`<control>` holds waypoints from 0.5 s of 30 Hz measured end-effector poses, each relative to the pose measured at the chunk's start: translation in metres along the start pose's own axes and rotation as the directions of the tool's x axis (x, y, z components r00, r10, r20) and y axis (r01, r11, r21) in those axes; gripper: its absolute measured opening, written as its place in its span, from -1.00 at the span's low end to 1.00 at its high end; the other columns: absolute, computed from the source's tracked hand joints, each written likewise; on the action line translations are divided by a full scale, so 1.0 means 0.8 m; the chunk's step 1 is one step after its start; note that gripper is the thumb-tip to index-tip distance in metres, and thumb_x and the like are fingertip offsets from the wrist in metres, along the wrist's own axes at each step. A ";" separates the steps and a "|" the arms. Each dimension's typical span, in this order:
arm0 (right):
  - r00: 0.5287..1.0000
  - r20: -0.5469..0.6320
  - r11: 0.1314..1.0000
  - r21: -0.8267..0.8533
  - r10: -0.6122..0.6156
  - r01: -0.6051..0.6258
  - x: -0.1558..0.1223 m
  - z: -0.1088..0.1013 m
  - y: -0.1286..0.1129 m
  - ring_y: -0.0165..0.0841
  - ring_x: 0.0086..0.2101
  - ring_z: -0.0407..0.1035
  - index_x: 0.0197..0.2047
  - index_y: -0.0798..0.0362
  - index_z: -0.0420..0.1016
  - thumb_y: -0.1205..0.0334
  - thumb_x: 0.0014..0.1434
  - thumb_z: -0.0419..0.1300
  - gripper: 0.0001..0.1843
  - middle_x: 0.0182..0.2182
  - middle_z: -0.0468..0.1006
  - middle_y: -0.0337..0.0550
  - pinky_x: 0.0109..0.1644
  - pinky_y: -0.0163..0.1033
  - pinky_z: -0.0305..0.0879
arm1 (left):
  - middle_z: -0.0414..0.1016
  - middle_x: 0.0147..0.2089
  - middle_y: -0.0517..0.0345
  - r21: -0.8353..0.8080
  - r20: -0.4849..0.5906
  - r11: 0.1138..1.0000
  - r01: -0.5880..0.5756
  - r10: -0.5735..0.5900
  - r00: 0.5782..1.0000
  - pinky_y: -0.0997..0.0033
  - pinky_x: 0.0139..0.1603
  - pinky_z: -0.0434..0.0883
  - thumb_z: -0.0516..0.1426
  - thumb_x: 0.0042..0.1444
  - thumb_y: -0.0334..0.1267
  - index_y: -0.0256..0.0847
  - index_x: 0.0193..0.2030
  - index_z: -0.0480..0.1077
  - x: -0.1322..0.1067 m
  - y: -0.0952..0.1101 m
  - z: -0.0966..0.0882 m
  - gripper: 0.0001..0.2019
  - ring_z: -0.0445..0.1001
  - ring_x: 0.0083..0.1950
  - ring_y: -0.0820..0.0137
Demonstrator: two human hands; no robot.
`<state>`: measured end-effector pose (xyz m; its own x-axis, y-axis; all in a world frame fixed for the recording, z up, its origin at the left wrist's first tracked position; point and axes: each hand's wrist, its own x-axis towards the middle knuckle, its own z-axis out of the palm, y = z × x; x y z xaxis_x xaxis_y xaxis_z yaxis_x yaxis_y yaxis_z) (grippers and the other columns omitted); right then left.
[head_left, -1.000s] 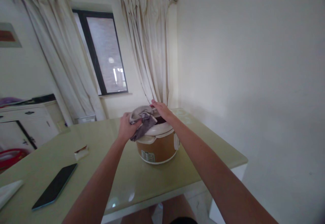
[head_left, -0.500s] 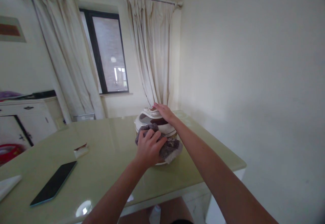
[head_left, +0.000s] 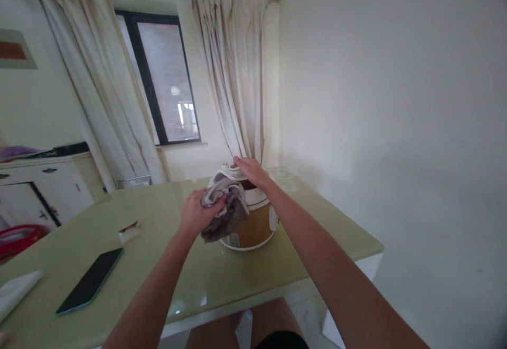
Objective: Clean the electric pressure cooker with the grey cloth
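A round lidded container (head_left: 253, 225) stands on the table, with a white lid, a brown-gold body and a white rim at its base. My left hand (head_left: 197, 213) is closed around a crumpled grey cloth (head_left: 229, 216), which lies against the container's left front side and hides part of it. On top of the lid rests my right hand (head_left: 253, 172), its fingers stretched out over the top part. The far side of the container is out of sight.
The pale green glossy table (head_left: 166, 254) also carries a black tablet-like slab (head_left: 91, 280), a small white packet (head_left: 129, 232) and a white flat object (head_left: 18, 291). A wall (head_left: 376, 127) runs along the right, with a curtain (head_left: 233, 74) behind the table.
My left hand has moved the cloth leftward from the container's front to its left side, uncovering the brown-gold body. My right hand stays on the lid.
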<state>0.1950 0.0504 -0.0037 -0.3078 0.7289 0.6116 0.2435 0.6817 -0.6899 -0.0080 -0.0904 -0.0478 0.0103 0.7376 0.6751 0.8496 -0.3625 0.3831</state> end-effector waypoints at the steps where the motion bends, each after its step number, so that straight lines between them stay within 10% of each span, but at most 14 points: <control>1: 1.000 -0.003 1.000 -0.015 -0.006 0.005 0.001 0.001 0.000 -0.20 -0.05 0.55 -0.19 0.01 0.73 -0.44 0.40 0.02 -0.27 -0.20 0.72 -0.12 0.11 -0.18 0.32 | 0.63 -0.34 0.11 -0.032 0.017 0.998 0.047 -0.046 0.999 0.30 -0.21 0.36 0.19 0.26 0.12 -0.17 -0.29 0.62 0.003 -0.005 -0.002 -0.61 0.52 -0.29 0.25; 9: 0.998 0.003 0.975 -0.211 -0.063 0.063 0.008 0.001 -0.006 -0.24 -0.13 0.52 -0.25 0.02 0.71 -0.41 0.45 -0.03 -0.25 -0.26 0.69 -0.11 0.06 -0.18 0.26 | 0.64 -0.19 0.01 0.352 0.035 0.887 -0.299 0.307 0.951 0.10 -0.07 0.30 0.31 0.14 0.09 -0.10 -0.30 0.64 -0.018 0.042 -0.003 -0.70 0.49 -0.03 0.02; 15: 0.995 0.017 0.957 -0.273 -0.094 0.095 0.005 -0.001 -0.003 -0.23 -0.03 0.52 -0.16 -0.01 0.72 -0.37 0.48 -0.06 -0.28 -0.13 0.72 -0.09 0.16 -0.18 0.24 | 0.61 -0.24 0.02 0.268 -0.020 0.901 -0.341 0.359 0.933 0.10 -0.08 0.31 0.30 0.15 0.07 -0.10 -0.31 0.63 -0.021 0.052 0.015 -0.72 0.49 -0.06 0.08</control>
<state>0.1937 0.0515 0.0005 -0.3447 0.6604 0.6672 0.4552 0.7391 -0.4964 0.0332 -0.1111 -0.0510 0.3040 0.5464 0.7804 0.9033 -0.4256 -0.0538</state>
